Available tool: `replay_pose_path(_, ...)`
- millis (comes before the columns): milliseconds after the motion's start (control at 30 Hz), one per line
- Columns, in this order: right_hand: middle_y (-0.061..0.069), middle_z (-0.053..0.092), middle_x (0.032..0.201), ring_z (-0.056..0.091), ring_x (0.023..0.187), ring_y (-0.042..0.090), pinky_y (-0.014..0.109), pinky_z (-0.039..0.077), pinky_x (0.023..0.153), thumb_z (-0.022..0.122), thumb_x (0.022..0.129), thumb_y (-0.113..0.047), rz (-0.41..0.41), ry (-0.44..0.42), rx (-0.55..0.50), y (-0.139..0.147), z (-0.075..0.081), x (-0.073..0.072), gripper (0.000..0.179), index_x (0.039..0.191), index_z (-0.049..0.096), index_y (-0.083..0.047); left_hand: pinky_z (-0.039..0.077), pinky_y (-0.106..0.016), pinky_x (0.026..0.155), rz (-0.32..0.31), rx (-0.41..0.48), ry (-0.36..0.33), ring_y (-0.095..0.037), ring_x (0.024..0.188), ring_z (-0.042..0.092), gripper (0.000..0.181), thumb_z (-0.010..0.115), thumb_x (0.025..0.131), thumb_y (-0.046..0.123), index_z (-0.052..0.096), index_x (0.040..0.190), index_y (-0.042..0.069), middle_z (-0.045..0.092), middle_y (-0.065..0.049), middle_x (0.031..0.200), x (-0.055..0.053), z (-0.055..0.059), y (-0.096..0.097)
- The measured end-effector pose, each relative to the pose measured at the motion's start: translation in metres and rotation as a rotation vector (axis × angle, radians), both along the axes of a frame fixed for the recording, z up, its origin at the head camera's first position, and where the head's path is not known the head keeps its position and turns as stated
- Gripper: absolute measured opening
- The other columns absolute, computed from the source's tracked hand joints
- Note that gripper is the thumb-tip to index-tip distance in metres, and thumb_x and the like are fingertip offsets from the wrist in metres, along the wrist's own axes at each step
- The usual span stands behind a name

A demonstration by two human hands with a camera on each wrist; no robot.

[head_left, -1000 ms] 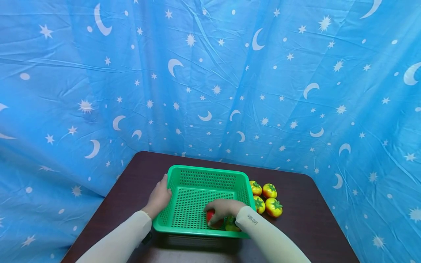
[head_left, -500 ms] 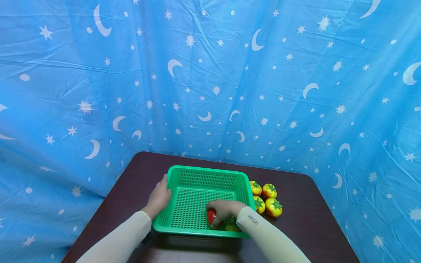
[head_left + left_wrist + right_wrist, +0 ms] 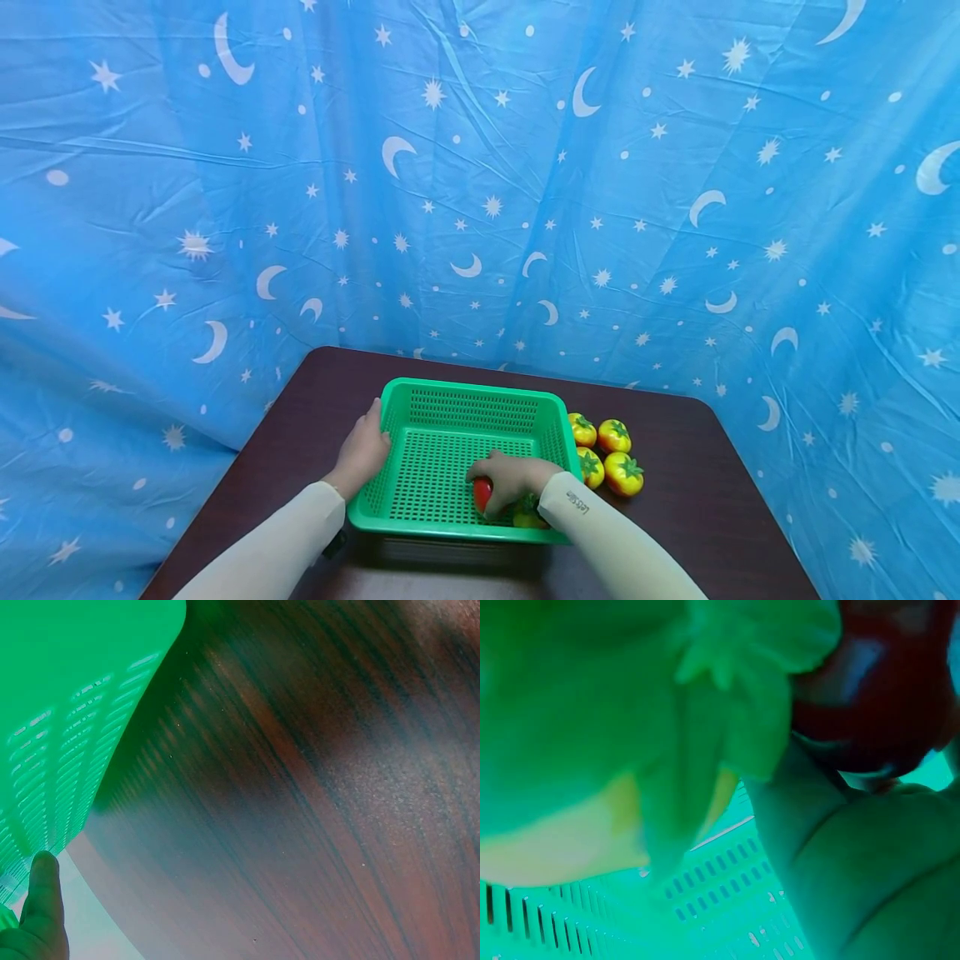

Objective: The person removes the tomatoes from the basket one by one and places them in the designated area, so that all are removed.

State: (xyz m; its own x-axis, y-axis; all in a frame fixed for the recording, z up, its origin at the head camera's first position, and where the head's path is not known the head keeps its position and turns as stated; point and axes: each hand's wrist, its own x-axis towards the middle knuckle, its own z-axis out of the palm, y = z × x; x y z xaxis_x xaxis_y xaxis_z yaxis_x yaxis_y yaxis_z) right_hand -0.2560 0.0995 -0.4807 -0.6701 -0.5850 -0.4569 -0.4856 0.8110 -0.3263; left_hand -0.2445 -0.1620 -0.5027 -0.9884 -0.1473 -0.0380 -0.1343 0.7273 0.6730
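Observation:
A green plastic basket [image 3: 450, 527] stands on the dark table. At its left side my left hand [image 3: 363, 447] grips the rim; one fingertip [image 3: 45, 870] lies against the slotted outer wall in the left wrist view. Inside the front right part of the basket, my right hand [image 3: 510, 479] holds a red tomato [image 3: 482, 493], its fingers curled over it. That tomato [image 3: 877, 690] looks dark and glossy in the right wrist view. Beside it in the basket is a yellow tomato [image 3: 528, 518] with green leaves, partly covered by my right wrist.
Several yellow-red tomatoes [image 3: 624, 473] with green leafy tops sit on the table just right of the basket. The table [image 3: 697, 492] has rounded far corners. A blue curtain [image 3: 480, 208] with moons and stars hangs behind and around it.
My right hand has shifted very slightly, and more of the red tomato shows between its fingers than a second ago. The left hand and the basket stay in place.

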Motion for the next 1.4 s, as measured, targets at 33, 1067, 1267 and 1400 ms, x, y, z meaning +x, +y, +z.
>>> replay_pose_path(33,-0.001,0.046,0.115,0.046,0.085,0.009,0.025,0.046,0.061,0.078,0.073,-0.025,0.002,0.004,-0.004,-0.0001,-0.0004,-0.0003,0.057,0.125,0.056,-0.030,0.042,-0.057,0.098,0.000,0.000,-0.001,-0.041,0.128,0.043,0.067,0.042,0.097,0.009,0.004,0.152,0.003,0.037,-0.028,0.142,0.0001,-0.0001,0.0000)
replay_pose_path(1067,0.000,0.046,0.117,0.042,0.089,0.009,0.020,0.043,0.066,0.076,0.072,-0.019,0.023,0.115,-0.099,0.0007,-0.0056,-0.0081,0.051,0.121,0.062,-0.022,0.041,-0.057,0.098,0.004,0.013,-0.012,-0.041,0.128,0.043,0.067,0.042,0.097,0.009,0.004,0.152,0.004,0.036,-0.028,0.143,0.0007,0.0016,0.0000)
replay_pose_path(1267,-0.002,0.049,0.112,0.044,0.087,0.008,0.020,0.044,0.066,0.073,0.074,-0.022,0.016,0.118,-0.151,-0.0001,-0.0046,-0.0083,0.041,0.114,0.063,-0.019,0.043,-0.056,0.096,-0.003,0.016,-0.005,-0.041,0.128,0.043,0.067,0.043,0.097,0.009,0.005,0.152,0.004,0.037,-0.028,0.142,0.0011,0.0014,-0.0002)
replay_pose_path(1400,-0.004,0.054,0.106,0.047,0.085,0.006,0.020,0.046,0.068,0.073,0.076,-0.029,0.007,0.098,-0.170,0.0001,-0.0054,-0.0101,0.041,0.114,0.062,-0.018,0.044,-0.055,0.094,-0.005,0.013,-0.007,-0.040,0.126,0.045,0.067,0.043,0.097,0.010,0.006,0.152,0.004,0.037,-0.028,0.142,0.0009,0.0011,-0.0007)
